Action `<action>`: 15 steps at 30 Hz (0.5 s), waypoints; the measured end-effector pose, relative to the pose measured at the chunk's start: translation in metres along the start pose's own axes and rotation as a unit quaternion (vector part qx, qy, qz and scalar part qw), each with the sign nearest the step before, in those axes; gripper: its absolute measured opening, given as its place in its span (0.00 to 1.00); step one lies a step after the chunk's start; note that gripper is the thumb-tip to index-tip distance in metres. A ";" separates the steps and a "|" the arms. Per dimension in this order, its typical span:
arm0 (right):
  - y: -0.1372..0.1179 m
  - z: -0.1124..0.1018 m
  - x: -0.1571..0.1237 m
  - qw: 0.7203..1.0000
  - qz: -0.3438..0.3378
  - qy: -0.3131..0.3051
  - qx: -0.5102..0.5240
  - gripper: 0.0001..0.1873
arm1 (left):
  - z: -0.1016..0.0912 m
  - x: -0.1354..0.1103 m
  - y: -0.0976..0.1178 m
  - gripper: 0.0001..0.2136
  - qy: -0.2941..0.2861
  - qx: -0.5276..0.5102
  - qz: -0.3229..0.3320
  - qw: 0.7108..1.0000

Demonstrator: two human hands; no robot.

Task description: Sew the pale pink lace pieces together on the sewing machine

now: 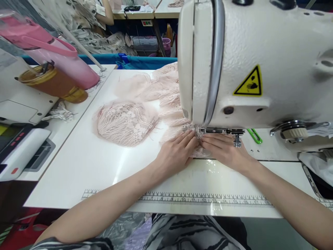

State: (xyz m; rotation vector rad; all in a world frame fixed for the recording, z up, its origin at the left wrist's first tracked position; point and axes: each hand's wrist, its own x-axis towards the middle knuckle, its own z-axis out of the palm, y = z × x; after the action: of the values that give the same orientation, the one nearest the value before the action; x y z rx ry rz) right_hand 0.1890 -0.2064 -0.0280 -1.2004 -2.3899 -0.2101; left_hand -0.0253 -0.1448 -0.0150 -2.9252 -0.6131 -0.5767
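Note:
Under the head of a white sewing machine [200,66] lies a piece of pale pink lace fabric [171,133]. My left hand [179,147] is on the lace just left of the presser foot, its fingers bent and pressed together on the fabric's edge. From the other side my right hand [225,149] rests with its fingers stretched flat over the lace, the tips almost meeting the left hand's. The needle point is hidden behind the machine head and fingers. To the left a cup-shaped lace piece [125,123] lies apart on the table.
A green thread snipper [255,136] lies right of the presser foot. A printed ruler [195,200] runs along the table's front edge. At left stand a pink bottle [67,62] and a brown cup [54,85]. A phone [318,182] lies at right. Another person [88,21] sits behind.

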 end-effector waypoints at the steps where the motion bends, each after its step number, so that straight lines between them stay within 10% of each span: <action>1: 0.001 0.000 -0.001 1.000 0.000 0.005 -0.008 0.14 | 0.000 0.000 0.000 0.17 -0.003 0.003 0.000 1.000; 15: 0.004 0.003 -0.010 0.990 0.132 0.045 0.004 0.15 | 0.004 0.002 0.003 0.19 0.006 -0.004 0.009 1.000</action>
State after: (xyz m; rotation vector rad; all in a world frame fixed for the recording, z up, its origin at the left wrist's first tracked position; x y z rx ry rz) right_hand 0.1962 -0.2098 -0.0354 -1.4540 -2.1277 -0.1648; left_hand -0.0210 -0.1459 -0.0179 -2.9286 -0.5835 -0.5968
